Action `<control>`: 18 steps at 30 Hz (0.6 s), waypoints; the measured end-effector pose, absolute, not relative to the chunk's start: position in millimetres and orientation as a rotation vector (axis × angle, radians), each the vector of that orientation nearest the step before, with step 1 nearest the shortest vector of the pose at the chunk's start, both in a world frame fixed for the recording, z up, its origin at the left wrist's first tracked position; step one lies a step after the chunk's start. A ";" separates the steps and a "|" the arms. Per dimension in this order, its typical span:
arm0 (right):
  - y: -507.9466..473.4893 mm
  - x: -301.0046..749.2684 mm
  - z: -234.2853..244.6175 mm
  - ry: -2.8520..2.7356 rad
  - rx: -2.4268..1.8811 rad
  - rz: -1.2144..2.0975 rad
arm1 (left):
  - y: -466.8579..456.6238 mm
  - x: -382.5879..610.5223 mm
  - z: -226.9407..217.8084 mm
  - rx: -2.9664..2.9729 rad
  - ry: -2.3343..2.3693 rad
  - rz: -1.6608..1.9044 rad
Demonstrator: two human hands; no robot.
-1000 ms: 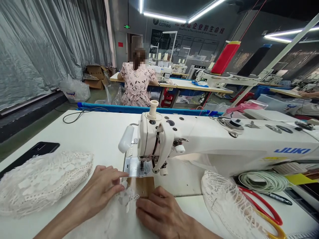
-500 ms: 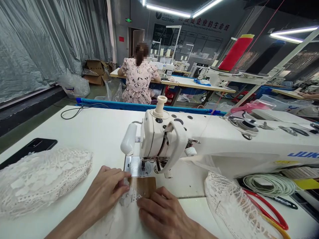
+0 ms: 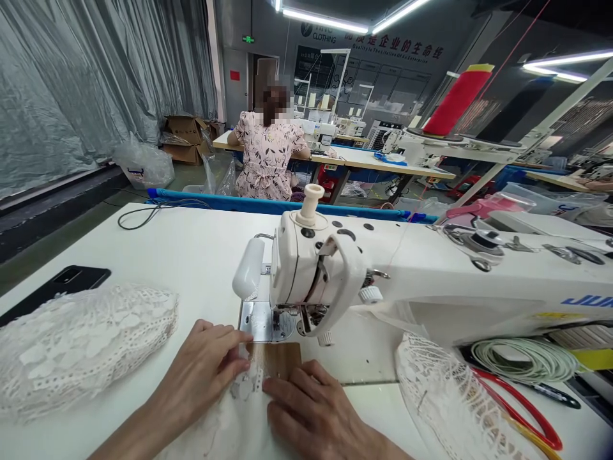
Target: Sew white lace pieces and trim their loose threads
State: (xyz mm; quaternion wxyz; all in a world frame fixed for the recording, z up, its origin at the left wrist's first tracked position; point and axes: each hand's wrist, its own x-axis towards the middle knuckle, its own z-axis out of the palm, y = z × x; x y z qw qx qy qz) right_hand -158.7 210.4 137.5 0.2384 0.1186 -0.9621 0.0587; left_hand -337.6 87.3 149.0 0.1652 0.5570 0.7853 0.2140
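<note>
My right hand [image 3: 313, 406] curls over the sheer white lace [image 3: 249, 385] before the sewing machine [image 3: 299, 265], my left hand [image 3: 208, 358] at its far side, probably keeping it flat; I can't tell whether either grips. Beyond the sewing machine sits a co-worker [image 3: 268, 156].

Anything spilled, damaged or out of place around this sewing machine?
Nothing looks spilled or damaged. Only the brown patch in front of the needle plate, beside the right hand, looks slightly odd: its colour stands out against the white tabletop. I can't tell what it is.
</note>
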 end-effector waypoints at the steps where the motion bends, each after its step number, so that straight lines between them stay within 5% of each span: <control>1: 210.4 -158.7 137.3 -2.639 0.319 0.164 | 87.2 -337.6 148.0 1.592 2.233 0.619; 12: 211.1 -157.9 132.9 -2.615 0.298 0.154 | 80.1 -335.9 146.0 1.937 2.583 0.793; 18: 207.5 -157.7 124.7 -2.515 0.231 0.042 | 74.4 -306.1 126.4 2.289 2.400 0.765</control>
